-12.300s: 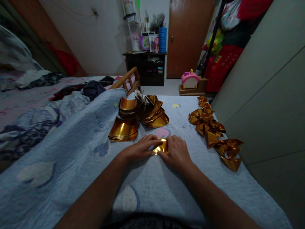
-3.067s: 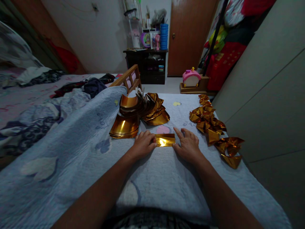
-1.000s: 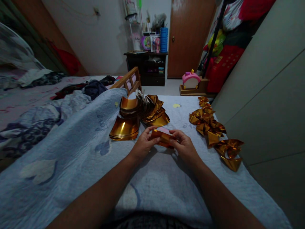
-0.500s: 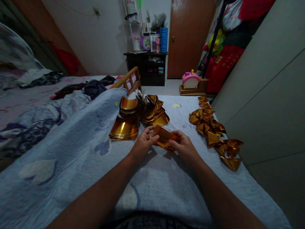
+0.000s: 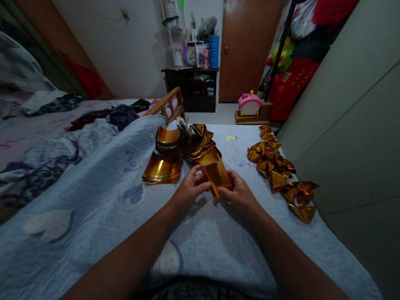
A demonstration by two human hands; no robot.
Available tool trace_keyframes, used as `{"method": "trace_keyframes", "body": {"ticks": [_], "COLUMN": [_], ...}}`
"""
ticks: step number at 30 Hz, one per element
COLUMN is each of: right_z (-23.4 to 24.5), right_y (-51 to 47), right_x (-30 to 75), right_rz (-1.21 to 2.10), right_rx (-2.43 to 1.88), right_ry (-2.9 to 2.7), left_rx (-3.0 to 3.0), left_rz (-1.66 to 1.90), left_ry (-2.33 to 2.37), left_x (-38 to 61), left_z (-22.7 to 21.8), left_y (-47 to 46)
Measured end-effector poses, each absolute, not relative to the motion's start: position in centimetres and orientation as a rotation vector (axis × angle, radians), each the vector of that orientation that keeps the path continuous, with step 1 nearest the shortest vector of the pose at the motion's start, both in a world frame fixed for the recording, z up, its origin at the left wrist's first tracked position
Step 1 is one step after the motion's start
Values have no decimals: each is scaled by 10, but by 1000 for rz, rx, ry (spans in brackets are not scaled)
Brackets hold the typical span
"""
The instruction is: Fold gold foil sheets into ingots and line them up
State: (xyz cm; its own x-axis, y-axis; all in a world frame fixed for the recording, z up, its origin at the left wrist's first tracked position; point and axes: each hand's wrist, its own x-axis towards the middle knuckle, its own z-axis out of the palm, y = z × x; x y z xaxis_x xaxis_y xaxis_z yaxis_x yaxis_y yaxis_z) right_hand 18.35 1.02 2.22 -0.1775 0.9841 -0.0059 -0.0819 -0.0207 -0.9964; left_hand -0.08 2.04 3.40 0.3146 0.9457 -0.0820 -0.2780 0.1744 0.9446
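Between my two hands is a sheet of gold foil paper (image 5: 217, 175), curled or folded into a small shape above the bed. My left hand (image 5: 191, 186) pinches its left edge with thumb and fingers. On the other side, my right hand (image 5: 236, 187) grips the lower right part, thumb in front. Just beyond my left hand lies a fanned stack of flat gold foil sheets (image 5: 164, 167), with more curved sheets (image 5: 201, 143) behind it. Folded gold foil pieces (image 5: 275, 166) lie in a row along the bed's right side.
The bed is covered by a light blue blanket (image 5: 125, 233). A wooden bed rail (image 5: 168, 104) rises behind the sheets. Clothes (image 5: 121, 116) lie to the left. A pale cabinet (image 5: 353, 137) stands close on the right, and a pink toy (image 5: 250, 103) sits beyond the bed's far end.
The foil paper in my hands has turned from lying slanted to standing more upright, its broad face now towards me. Both hands keep hold of it. The stacks and folded pieces stay put.
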Motion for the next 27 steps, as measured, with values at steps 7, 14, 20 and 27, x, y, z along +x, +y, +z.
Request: {"method": "trace_keyframes", "body": {"ticks": [7, 14, 20, 27], "right_z": [19, 28, 25, 18], "right_y": [10, 7, 8, 11], "right_x": [183, 183, 183, 183], "right_rz": [1410, 1422, 1339, 1232], "right_rx": [-1051, -1056, -1116, -1132], "right_ry": [-1307, -1299, -1381, -1448], "left_rx": [1101, 1096, 1092, 1108], "left_rz": [995, 972, 940, 876], "left_ry": [888, 820, 761, 677], "left_x": [-3, -4, 0, 1], "left_z": [33, 30, 36, 35], "left_y": [21, 22, 19, 20]}}
